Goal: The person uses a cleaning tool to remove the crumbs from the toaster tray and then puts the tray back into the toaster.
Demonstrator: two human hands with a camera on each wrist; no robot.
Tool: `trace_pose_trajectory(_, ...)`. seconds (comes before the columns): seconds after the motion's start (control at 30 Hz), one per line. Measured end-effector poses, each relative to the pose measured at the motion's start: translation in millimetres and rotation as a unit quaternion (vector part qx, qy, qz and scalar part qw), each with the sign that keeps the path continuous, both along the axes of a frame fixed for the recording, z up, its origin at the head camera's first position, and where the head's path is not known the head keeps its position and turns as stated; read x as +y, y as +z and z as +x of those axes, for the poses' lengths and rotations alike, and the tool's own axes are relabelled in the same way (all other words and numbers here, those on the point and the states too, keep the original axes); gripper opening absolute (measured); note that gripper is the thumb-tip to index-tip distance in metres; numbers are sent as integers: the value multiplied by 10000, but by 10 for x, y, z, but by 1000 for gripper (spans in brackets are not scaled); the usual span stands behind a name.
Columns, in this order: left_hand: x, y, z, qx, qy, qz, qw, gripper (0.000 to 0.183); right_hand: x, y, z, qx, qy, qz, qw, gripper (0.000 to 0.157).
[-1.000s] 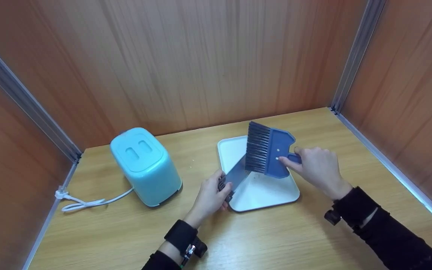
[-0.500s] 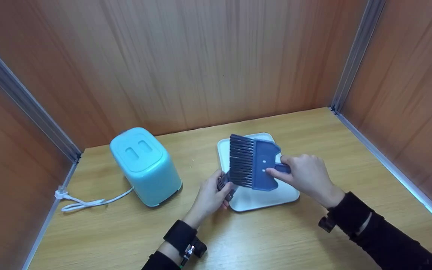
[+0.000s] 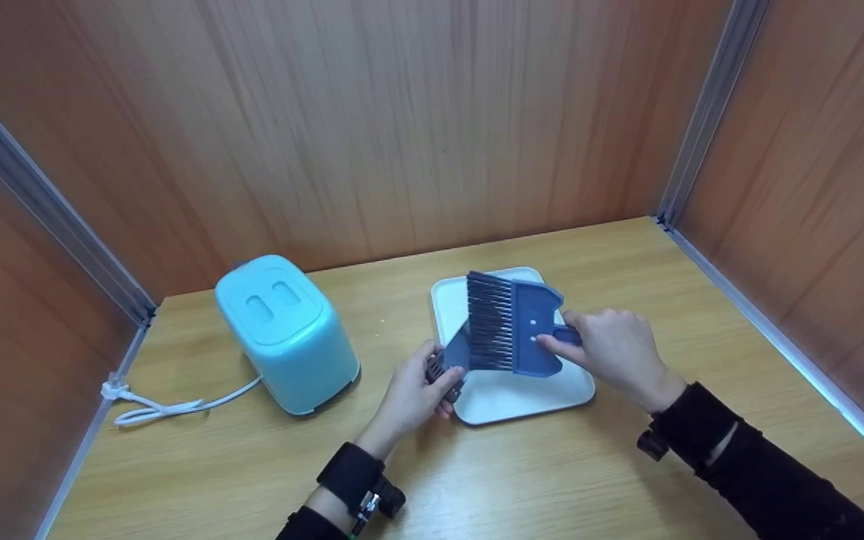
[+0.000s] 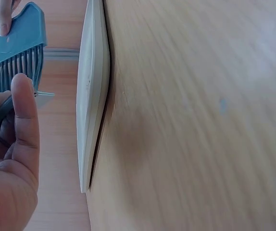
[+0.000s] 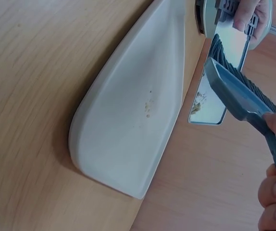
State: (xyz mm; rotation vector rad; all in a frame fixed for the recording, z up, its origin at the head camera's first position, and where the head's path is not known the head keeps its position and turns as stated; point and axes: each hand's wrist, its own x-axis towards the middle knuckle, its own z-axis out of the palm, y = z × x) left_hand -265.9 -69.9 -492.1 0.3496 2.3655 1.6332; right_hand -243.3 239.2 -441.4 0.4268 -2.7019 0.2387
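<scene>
My left hand (image 3: 408,394) grips the dark slotted end of a thin metal crumb tray (image 3: 456,351), raised over a white tray (image 3: 528,394). With my right hand (image 3: 619,354) I hold a blue brush (image 3: 537,330) by its short handle, thumb along its back. In the right wrist view the dark bristles (image 5: 220,53) lie against or just over the crumb tray's shiny face, and brown crumbs (image 5: 198,102) cling near its far end. More crumbs (image 5: 148,108) are scattered in the white tray below. From the head view, the brush hides much of the crumb tray.
A light-blue toaster (image 3: 289,337) with a lid stands at the left, its white cord (image 3: 166,409) bundled near the left wall. Wood panels (image 3: 432,135) enclose the table (image 3: 252,472) at the back and sides. A few tiny specks lie between toaster and white tray.
The brush has come left and down across the crumb tray from its far end toward my left hand, then back slightly right. My left hand has kept its grip and hardly moved.
</scene>
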Motion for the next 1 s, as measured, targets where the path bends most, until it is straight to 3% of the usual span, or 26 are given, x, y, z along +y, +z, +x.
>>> trace_pose_trajectory(0.47,-8,3,24,115,-162,178,9996,23,149,-54,-73,480,-212,406,9978,52)
trace_pose_trajectory(1.0,-8,9,26,-74,-77,70,9999,23,271,-78,-105,718,-369,581,9950,52)
